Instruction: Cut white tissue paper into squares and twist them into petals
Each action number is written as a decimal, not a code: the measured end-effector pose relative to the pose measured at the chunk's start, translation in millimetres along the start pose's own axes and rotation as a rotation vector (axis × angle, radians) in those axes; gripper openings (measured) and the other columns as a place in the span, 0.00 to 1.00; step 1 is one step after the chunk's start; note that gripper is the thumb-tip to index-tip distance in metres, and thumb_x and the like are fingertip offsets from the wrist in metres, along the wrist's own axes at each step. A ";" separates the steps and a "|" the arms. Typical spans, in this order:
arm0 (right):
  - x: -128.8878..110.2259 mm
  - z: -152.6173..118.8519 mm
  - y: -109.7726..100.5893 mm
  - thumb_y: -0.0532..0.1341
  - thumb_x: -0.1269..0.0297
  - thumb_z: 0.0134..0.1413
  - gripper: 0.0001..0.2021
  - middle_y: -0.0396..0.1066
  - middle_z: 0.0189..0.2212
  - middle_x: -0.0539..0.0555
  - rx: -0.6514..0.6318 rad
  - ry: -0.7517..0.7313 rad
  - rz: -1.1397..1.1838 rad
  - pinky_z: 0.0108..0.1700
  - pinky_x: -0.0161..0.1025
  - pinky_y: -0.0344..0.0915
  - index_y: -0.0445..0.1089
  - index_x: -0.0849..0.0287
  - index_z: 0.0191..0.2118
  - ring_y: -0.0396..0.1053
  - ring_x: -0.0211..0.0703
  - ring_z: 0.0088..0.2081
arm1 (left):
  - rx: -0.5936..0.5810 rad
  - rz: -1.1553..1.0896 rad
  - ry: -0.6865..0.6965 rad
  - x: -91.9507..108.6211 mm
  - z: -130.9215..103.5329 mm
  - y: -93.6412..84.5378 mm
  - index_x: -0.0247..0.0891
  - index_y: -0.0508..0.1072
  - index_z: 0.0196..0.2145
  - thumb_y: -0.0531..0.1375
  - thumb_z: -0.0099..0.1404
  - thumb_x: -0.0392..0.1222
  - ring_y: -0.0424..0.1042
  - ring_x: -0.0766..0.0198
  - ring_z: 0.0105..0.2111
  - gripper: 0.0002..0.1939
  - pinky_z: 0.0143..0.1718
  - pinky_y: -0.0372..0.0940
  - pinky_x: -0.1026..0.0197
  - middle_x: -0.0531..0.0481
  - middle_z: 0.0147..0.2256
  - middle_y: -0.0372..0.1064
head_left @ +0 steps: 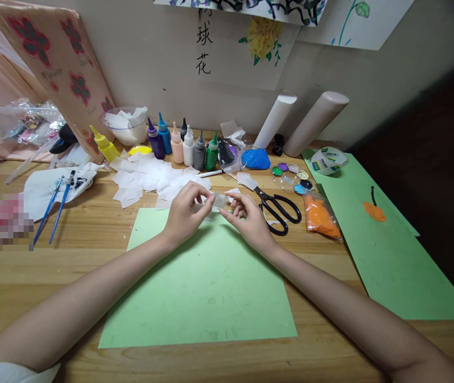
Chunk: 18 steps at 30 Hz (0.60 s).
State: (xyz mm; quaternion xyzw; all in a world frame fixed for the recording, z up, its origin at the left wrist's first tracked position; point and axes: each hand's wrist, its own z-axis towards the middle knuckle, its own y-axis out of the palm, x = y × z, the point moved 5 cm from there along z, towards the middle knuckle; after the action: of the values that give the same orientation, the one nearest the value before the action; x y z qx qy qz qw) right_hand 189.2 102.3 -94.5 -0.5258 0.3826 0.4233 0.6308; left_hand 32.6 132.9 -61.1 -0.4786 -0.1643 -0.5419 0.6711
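Observation:
Above the far edge of a green sheet (199, 282), a small piece of thin, see-through white paper (221, 201) is stretched between my two hands. My left hand (189, 213) pinches its left side with thumb and forefinger. The right side is pinched by my right hand (249, 221), its other fingers curled. A thin white strip or edge shows at the bottom of the piece; I cannot tell which. Behind my left hand lies a pile of similar white paper pieces (147, 175). Black-handled scissors (278, 210) rest just right of my right hand, their blades partly under white scraps.
Paint bottles (189, 146) stand along the back, near a clear bowl (125, 125). Two paintbrushes (61, 205) lie at left. On the right are an orange clay bag (321, 217), a tape roll (328, 160) and more green sheets (402, 266). Two tubes (317, 122) lean on the wall.

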 end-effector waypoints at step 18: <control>-0.9 2.0 -3.4 0.63 0.60 0.49 0.09 0.64 0.25 0.50 0.037 -0.040 0.048 0.30 0.36 0.57 0.69 0.59 0.24 0.61 0.38 0.28 | 0.264 0.235 -0.231 -24.0 -1.9 -14.7 0.38 0.66 0.35 0.55 0.63 0.41 0.63 0.63 0.34 0.04 0.36 0.60 0.58 0.48 0.36 0.64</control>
State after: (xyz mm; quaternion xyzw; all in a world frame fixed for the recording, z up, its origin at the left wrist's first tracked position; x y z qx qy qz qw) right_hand 192.2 103.9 -92.2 -0.4963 0.3902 0.4417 0.6374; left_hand 10.4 145.7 -73.0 -0.4613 -0.2530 -0.3751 0.7632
